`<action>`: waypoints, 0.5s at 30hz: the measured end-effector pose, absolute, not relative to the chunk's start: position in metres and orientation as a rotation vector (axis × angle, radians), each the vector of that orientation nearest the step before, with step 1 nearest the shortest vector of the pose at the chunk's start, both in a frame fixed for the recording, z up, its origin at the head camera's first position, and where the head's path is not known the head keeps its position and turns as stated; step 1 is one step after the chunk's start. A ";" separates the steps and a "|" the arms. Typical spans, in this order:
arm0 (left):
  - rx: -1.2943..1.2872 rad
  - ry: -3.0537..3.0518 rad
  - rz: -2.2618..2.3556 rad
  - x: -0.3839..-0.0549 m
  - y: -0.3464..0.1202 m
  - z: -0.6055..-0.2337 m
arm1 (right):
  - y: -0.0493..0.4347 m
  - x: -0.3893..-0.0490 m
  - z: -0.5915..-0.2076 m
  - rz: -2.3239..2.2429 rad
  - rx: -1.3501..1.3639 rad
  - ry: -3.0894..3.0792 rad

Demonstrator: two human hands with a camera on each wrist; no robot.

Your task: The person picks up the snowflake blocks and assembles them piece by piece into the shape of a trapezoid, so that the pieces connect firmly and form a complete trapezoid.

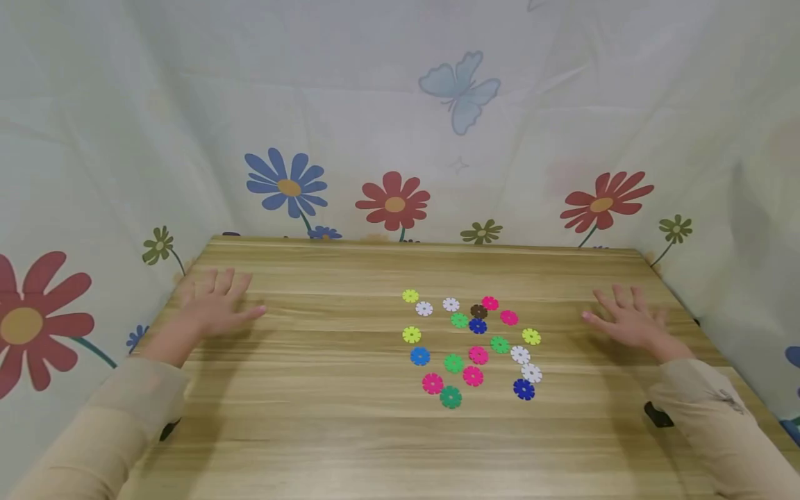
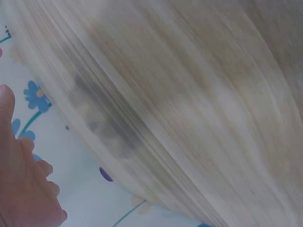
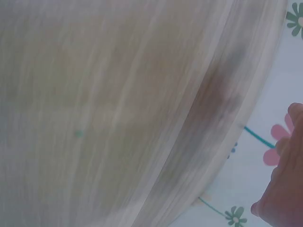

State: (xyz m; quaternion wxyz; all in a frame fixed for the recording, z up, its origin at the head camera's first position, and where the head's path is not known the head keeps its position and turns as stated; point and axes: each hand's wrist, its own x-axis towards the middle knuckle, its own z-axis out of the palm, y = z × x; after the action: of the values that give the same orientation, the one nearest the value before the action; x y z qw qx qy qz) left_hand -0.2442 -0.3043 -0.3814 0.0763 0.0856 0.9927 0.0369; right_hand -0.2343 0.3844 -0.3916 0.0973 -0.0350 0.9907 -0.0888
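Several small notched plastic discs lie scattered right of the table's middle in the head view: a brown disc, a light blue disc, a dark green disc, plus pink, white, yellow, light green and dark blue ones. My left hand is over the table's left side, fingers spread and holding nothing. Over the right side, my right hand also has its fingers spread, a short way from a yellow disc. Both hands cast shadows on the tabletop. Each wrist view shows part of its hand at the edge and no disc near it.
The wood-grain table reaches back to a white curtain printed with flowers and a butterfly. The curtain also hangs along both sides. A small black piece shows beneath the right sleeve.
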 end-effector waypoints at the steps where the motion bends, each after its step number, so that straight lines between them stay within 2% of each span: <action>1: 0.263 2.973 0.124 -0.245 -0.301 -0.382 | 0.382 -0.234 -0.392 -0.258 -0.107 2.941; 15: 0.435 2.979 0.095 -0.251 -0.254 -0.383 | 0.352 -0.234 -0.386 -0.197 -0.190 3.003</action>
State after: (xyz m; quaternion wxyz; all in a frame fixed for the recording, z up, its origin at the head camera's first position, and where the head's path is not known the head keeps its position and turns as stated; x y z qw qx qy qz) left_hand -0.2512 -0.2539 -0.3830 0.0649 0.1442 0.9869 0.0315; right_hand -0.2342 0.3524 -0.3864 0.0632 -0.0628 0.9939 -0.0652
